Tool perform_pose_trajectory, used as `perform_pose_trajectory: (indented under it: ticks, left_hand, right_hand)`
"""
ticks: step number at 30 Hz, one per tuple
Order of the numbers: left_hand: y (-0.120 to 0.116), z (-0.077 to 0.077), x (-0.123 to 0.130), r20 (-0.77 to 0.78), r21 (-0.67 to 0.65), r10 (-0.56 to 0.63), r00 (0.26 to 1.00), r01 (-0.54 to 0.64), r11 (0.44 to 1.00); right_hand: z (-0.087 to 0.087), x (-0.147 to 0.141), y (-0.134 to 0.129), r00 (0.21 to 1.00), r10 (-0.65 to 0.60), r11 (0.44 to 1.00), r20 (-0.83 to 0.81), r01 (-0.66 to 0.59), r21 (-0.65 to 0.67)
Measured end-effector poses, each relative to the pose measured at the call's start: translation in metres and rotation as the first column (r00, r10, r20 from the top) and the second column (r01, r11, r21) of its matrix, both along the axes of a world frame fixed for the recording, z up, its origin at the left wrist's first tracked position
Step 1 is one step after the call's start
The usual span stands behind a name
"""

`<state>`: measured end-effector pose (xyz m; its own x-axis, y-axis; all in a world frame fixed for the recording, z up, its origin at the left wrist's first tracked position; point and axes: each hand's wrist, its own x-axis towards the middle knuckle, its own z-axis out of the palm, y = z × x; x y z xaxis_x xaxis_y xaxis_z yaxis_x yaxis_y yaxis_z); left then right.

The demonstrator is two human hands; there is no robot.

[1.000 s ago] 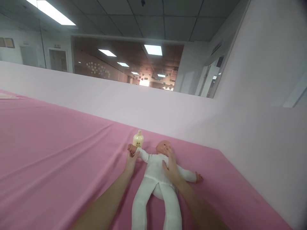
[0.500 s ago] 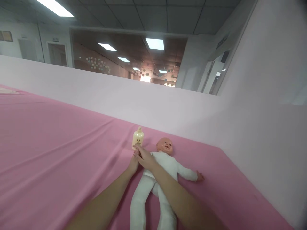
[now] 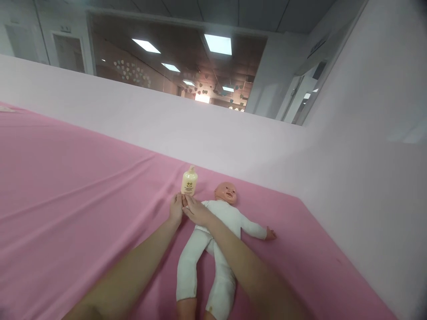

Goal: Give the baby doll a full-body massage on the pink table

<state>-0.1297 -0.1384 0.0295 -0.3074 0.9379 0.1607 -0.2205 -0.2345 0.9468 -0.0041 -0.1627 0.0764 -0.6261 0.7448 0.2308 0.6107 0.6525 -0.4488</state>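
A baby doll with a white cloth body lies on its back on a pink sheet, head toward the wall. My left hand and my right hand meet around the doll's small hand, at the end of its arm on the left. The fingers of both hands are closed on it. Just beyond them stands a pale yellow pump bottle, upright. My right forearm passes over the doll's belly and hip.
The pink sheet spreads widely to the left, with wrinkles. A white wall rises behind the doll and along the right side, with a large window above. A pale item lies at the far left edge.
The view has tilted down, so the doll's lower legs show. My left hand has moved from beneath my right hand to the left side of the doll's hand.
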Motion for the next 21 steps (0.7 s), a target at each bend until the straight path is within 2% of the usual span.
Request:
perform_pose_trajectory:
  ticks: [4,8,11,14,15,18,21]
  left_hand:
    - [0.007,-0.002,-0.015,-0.009,-0.055,0.135,0.991,-0.135,0.989]
    - [0.015,-0.003,-0.026,-0.038,-0.064,0.19,0.981,-0.193,0.979]
    - [0.021,-0.004,-0.03,-0.067,-0.067,0.21,0.975,-0.214,0.975]
    - [0.023,-0.005,-0.031,-0.128,-0.07,0.212,0.969,-0.222,0.973]
    - [0.023,-0.005,-0.031,-0.156,-0.072,0.212,0.965,-0.225,0.972]
    - [0.018,-0.003,-0.031,-0.261,-0.075,0.213,0.942,-0.24,0.968]
    - [0.008,0.002,-0.031,-0.378,-0.054,0.208,0.902,-0.246,0.968]
  right_hand:
    - [0.002,0.002,-0.024,0.985,0.019,1.0,0.17,-0.019,0.002]
    - [0.013,0.009,-0.065,0.979,0.001,0.993,0.205,0.023,-0.116]
    - [0.023,0.015,-0.11,0.982,-0.069,0.972,0.173,0.106,-0.21]
    - [0.03,0.021,-0.17,0.988,-0.094,0.946,0.12,0.126,-0.297]
    - [0.031,0.023,-0.191,0.991,-0.092,0.94,0.092,0.117,-0.319]
    - [0.025,0.029,-0.25,0.999,0.049,0.909,0.022,-0.036,-0.415]
    - [0.012,0.035,-0.287,0.986,0.167,0.882,0.027,-0.137,-0.451]
